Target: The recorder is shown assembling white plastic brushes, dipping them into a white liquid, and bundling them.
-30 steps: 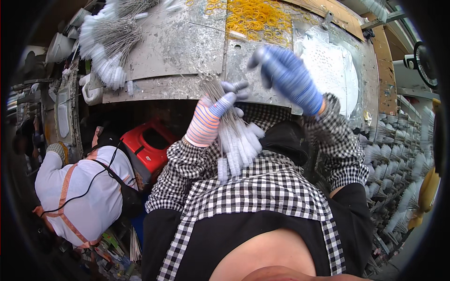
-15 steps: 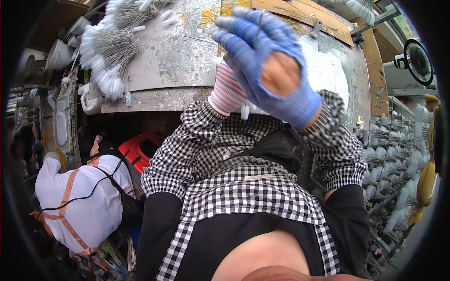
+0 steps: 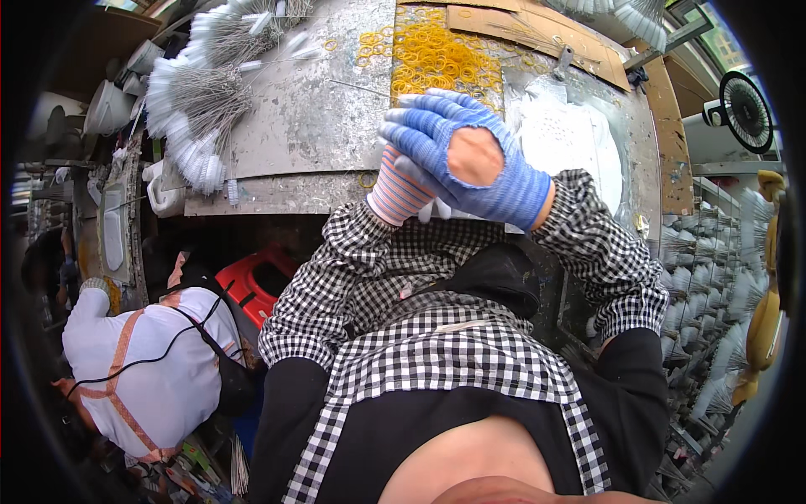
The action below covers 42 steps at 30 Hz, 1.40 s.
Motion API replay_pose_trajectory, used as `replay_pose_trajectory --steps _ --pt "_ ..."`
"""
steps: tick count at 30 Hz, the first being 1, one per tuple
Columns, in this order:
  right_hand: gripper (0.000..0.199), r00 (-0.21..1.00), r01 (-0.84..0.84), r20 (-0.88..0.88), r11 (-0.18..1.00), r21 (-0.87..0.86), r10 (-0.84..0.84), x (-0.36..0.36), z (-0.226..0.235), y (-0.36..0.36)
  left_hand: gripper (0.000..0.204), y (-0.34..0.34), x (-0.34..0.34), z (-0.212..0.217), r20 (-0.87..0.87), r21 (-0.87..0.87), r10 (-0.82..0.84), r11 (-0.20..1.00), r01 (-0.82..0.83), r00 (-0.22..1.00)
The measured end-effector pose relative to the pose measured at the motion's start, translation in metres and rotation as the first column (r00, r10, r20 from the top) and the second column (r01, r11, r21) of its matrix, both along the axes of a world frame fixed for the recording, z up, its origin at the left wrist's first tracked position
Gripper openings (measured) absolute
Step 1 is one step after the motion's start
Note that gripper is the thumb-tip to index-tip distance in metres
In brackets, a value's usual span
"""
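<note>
My right hand (image 3: 470,155), in a blue striped glove with a hole over its back, lies across my left hand above the table's near edge. Its fingers stretch out to the left, close together; no held thing shows in them. My left hand (image 3: 393,189) wears an orange, white and grey striped glove. Most of it is hidden under the right, so its fingers and anything in them cannot be made out. Small white tips (image 3: 432,210) poke out below the hands; what they belong to is unclear. A thin metal wire (image 3: 359,86) lies on the table beyond.
Yellow rings (image 3: 441,59) are heaped behind my hands. At the far left lie bundles of white wire-handled brushes (image 3: 197,101). Cardboard (image 3: 537,42) and a white sheet (image 3: 571,139) lie to the right, near a black fan (image 3: 747,111). A person (image 3: 151,370) bends at the left.
My right hand has come down and nearer, onto my left hand. The wire seen at its fingers before no longer shows there. The view has shifted slightly.
</note>
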State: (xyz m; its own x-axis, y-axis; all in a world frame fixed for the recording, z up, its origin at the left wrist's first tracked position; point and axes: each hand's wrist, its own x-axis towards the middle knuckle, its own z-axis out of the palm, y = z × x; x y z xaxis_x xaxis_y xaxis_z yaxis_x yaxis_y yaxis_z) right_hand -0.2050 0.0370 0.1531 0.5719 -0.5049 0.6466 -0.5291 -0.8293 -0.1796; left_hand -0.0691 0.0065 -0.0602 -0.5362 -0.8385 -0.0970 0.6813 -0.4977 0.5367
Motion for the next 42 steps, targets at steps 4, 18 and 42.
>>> replay_pose_trajectory --steps 4,18,42 --pt "0.045 0.878 -0.287 0.248 0.865 -0.411 0.409 -0.007 0.009 -0.021 0.038 0.014 0.023 0.031 0.233 -0.323 0.229 0.935 -0.147 0.945" --pt "0.019 0.729 -0.006 0.569 0.827 0.561 -0.381 -0.036 -0.079 0.010 0.025 -0.019 0.142 0.063 -0.205 0.091 0.518 0.855 -0.511 0.830" --pt "0.016 0.772 -0.027 0.618 0.964 0.263 -0.147 0.044 -0.085 0.019 0.019 0.004 0.155 0.024 -0.031 0.371 0.612 0.741 -0.560 0.790"
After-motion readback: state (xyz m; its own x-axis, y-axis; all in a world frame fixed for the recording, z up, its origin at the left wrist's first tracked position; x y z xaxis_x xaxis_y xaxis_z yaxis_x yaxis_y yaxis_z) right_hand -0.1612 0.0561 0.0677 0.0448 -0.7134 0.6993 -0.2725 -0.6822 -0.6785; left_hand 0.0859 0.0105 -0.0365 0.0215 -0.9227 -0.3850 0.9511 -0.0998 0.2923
